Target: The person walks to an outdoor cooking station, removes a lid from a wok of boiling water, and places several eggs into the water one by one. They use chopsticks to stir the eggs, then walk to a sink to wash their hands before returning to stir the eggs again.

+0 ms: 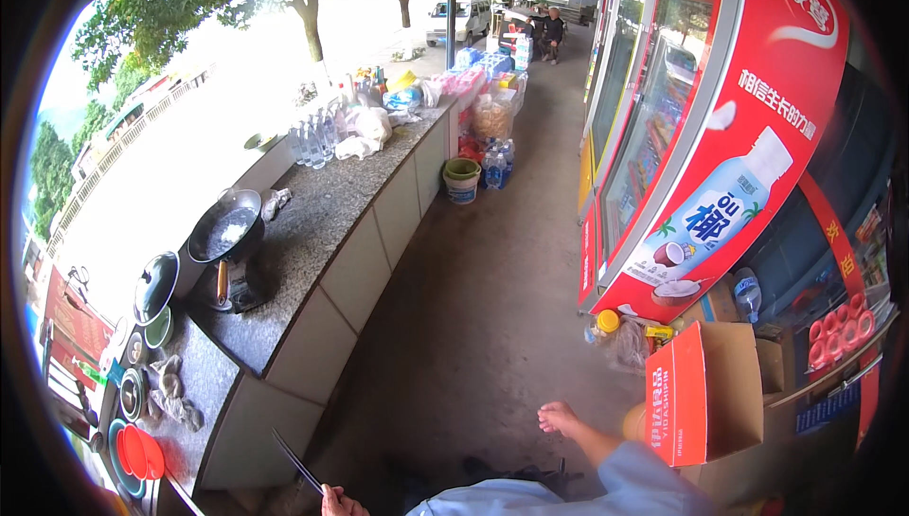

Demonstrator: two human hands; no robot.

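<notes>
At the bottom edge, my left hand grips long thin dark chopsticks, which point up and left toward the tiled counter front. My right hand hangs over the floor with its fingers curled in and nothing visible in them. A black wok with a wooden handle sits on a small stove on the granite counter. Clear liquid and something white lie inside it. Beside the wok, a dark domed lid stands tilted near a green bowl.
A red ladle-like bowl, cloths and pots crowd the lower left. Water bottles and bags stand farther along the counter. Buckets are on the floor. At right are a red drinks fridge and an open carton. A person sits far back.
</notes>
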